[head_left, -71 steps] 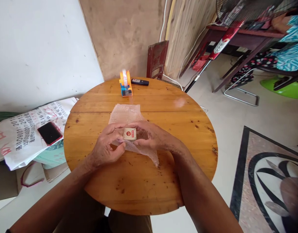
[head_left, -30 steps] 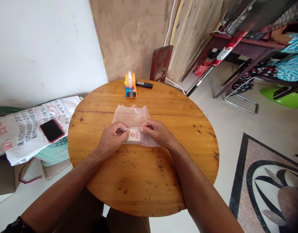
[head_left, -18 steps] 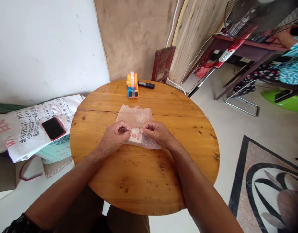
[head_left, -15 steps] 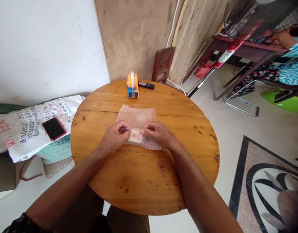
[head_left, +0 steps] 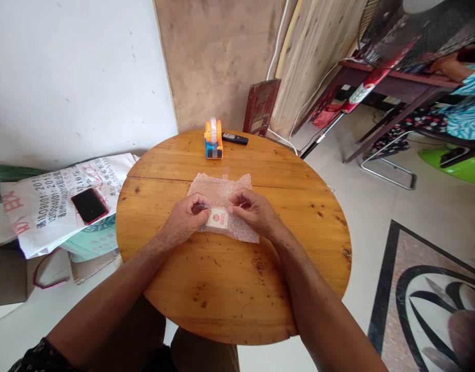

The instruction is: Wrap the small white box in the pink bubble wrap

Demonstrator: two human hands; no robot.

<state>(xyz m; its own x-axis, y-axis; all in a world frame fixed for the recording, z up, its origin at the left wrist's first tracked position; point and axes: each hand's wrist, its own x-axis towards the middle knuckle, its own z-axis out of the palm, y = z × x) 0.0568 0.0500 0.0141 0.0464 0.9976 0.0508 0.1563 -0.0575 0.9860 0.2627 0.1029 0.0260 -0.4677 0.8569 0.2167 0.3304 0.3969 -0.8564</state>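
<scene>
A small white box [head_left: 218,219] with red printing lies on a sheet of bubble wrap [head_left: 241,232] in the middle of the round wooden table. At the box's left side is my left hand [head_left: 187,214], fingers curled and thumb against its edge. My right hand [head_left: 253,211] pinches at the far right corner, thumb and forefinger close together. Both hands rest over the wrap, and their fingertips are partly hidden. A strip of clear tape [head_left: 225,172] shows at the wrap's far edge.
An orange and blue tape dispenser [head_left: 213,139] and a black handheld device [head_left: 235,138] stand at the table's far side. To the left, a red-edged phone [head_left: 89,205] lies on a white printed sack [head_left: 55,206]. A fan [head_left: 361,93] and a seated person [head_left: 465,108] are at right.
My fingers have shifted slightly on the box, and more of its printed top shows. The wrap's far right corner has crumpled upward. The view has moved a little.
</scene>
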